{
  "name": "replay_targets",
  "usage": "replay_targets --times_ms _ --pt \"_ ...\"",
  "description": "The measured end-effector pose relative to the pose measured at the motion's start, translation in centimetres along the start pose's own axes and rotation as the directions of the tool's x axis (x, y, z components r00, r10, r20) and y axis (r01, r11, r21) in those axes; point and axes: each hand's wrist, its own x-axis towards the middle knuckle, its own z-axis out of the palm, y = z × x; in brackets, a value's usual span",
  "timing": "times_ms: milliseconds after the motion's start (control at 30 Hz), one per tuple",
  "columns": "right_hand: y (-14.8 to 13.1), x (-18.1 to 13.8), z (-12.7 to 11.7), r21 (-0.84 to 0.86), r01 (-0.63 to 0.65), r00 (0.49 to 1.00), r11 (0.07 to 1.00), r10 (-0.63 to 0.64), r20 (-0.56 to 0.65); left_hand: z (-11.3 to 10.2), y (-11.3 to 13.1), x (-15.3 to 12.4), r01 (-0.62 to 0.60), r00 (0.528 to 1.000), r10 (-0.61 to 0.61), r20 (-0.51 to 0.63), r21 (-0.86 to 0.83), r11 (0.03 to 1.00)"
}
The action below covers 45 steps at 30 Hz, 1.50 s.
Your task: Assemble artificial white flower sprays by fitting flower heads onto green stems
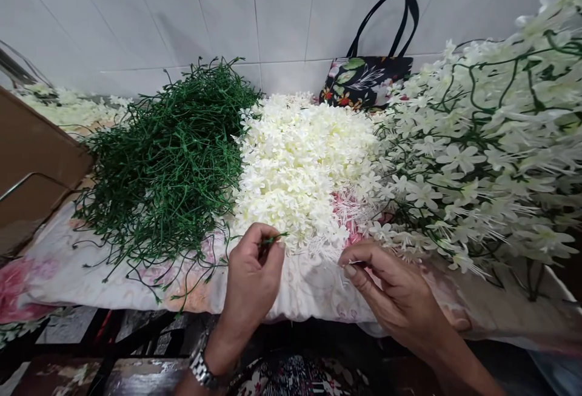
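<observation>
My left hand [254, 268] is closed on a green plastic stem [275, 238], whose tip sticks out between thumb and forefinger. Apart from it, to the right, my right hand [386, 281] pinches a small white stamen piece [357, 262], only partly visible between the fingertips. Just beyond both hands lies a heap of loose white artificial petals [295, 165]. A bundle of white stamens [352, 208] rests on the cloth near my right fingertips. Left of the petals is a tangled pile of green stems [177, 159].
Assembled white flower sprays [477, 165] are piled high on the right. A floral handbag [368, 80] leans on the tiled wall [286, 14] at the back. At far left stands a brown box [36, 165]. Floral cloth [191, 287] covers the table up to its front edge.
</observation>
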Motion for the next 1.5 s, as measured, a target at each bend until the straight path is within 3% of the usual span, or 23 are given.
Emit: replay_targets --times_ms 67,133,200,267,467,600,900,1100,1233,1367,1500 --pt "0.0 0.0 0.5 0.034 -0.021 1.0 0.999 0.021 0.009 0.4 0.1 0.4 -0.154 0.988 0.155 0.019 0.269 0.951" --pt "0.0 -0.1 0.9 0.073 -0.03 0.999 0.997 0.029 0.016 0.9 0.0 0.7 -0.245 0.968 0.243 0.068 0.482 0.841" --pt "0.2 -0.2 1.1 0.102 -0.029 1.0 0.994 0.027 0.016 1.4 -0.2 0.9 -0.256 0.964 0.242 0.107 0.613 0.748" --pt "0.3 -0.3 1.1 0.117 -0.026 1.0 0.993 0.024 0.02 1.6 -0.4 1.0 -0.24 0.969 0.222 0.111 0.65 0.721" --pt "0.1 0.2 1.1 0.174 0.043 0.998 0.984 -0.035 -0.045 1.1 -0.9 1.0 -0.238 0.967 0.255 -0.005 0.346 0.907" --pt "-0.5 0.6 1.4 0.179 0.028 0.996 0.983 -0.013 -0.085 0.8 -0.8 0.8 -0.167 0.976 0.187 -0.108 0.175 0.97" --pt "-1.7 1.8 2.9 0.219 -0.021 0.985 0.975 0.057 -0.162 0.6 0.2 0.5 0.026 0.995 -0.028 -0.099 -0.025 0.999" --pt "-1.9 2.7 4.2 0.11 0.095 0.957 0.989 -0.061 -0.283 0.3 0.0 -0.1 0.08 0.989 -0.098 -0.11 -0.153 0.985" --pt "-1.9 2.7 4.8 0.078 0.12 0.953 0.99 -0.093 -0.287 0.2 -0.1 -0.8 0.117 0.99 -0.131 -0.047 -0.229 0.966" --pt "-2.2 2.6 4.9 0.049 0.161 0.955 0.986 -0.143 -0.259 0.1 -0.1 -1.5 0.106 0.994 -0.107 0.011 -0.27 0.957" --pt "-2.5 2.2 4.7 0.024 0.156 0.959 0.987 -0.146 -0.243 -0.1 0.1 -2.0 -0.069 0.998 0.065 -0.026 -0.204 0.977"
